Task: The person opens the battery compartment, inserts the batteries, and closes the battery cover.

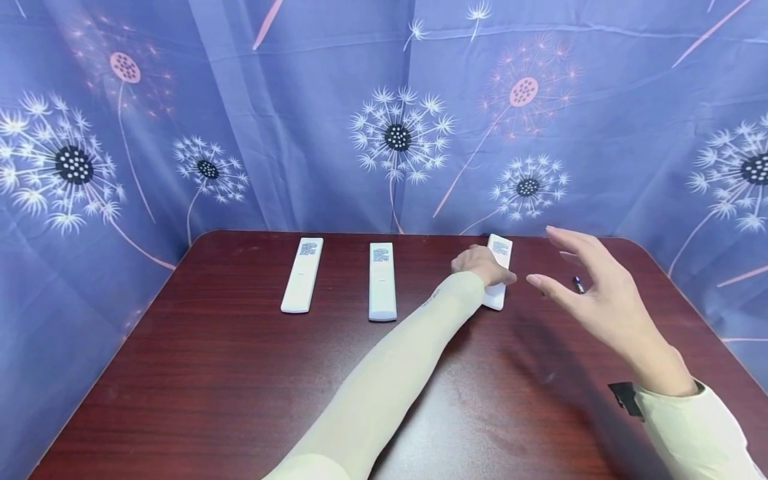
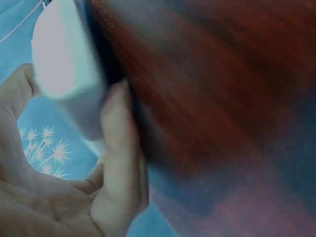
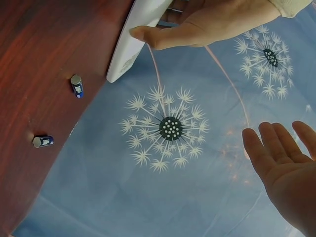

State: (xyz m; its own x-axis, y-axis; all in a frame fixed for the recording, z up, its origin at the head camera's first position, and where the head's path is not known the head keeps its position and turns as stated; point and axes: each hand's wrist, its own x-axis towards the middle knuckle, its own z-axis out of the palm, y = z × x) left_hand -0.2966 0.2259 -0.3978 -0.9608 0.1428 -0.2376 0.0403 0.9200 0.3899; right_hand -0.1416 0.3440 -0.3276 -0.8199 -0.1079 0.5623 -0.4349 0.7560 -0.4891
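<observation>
Three white remotes lie on the table (image 1: 240, 400), one at ten o'clock (image 1: 303, 274), one at eleven (image 1: 382, 280) and one at one o'clock (image 1: 498, 270), along with two small batteries (image 3: 76, 85) (image 3: 43, 141).

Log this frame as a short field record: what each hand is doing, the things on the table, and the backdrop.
left hand: grips the rightmost white remote, thumb and fingers round it
right hand: fingers spread, held above the table, holding nothing
other remotes: left remote and middle remote, lying flat, untouched
batteries: two small blue ones on the table
table: dark red wood
backdrop: blue dandelion-print cloth
</observation>
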